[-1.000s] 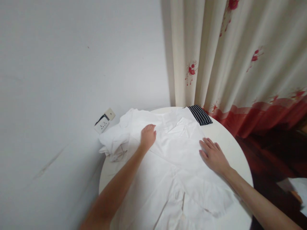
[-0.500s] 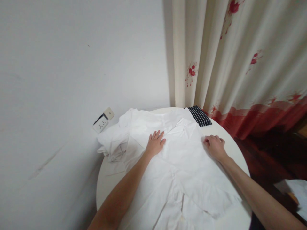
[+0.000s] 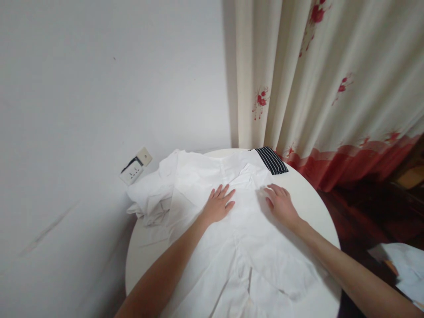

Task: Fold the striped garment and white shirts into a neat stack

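A white garment (image 3: 247, 247) with a dark striped cuff (image 3: 272, 160) lies spread over a round white table (image 3: 309, 194). My left hand (image 3: 218, 204) rests flat on the cloth near its middle, fingers stretched out. My right hand (image 3: 280, 202) lies palm down on the cloth a little to the right, fingers extended and holding nothing. One crumpled part of the garment (image 3: 150, 198) hangs over the table's left edge by the wall.
A white wall stands at the left with a power socket (image 3: 135, 167) low down. A cream curtain (image 3: 318, 84) with red flowers hangs behind the table. Dark floor and a pale object (image 3: 402, 269) lie at the lower right.
My left hand slid right and its fingers spread flat on the cloth. My right hand moved left toward the middle, curling half a second ago and now lying flat again.
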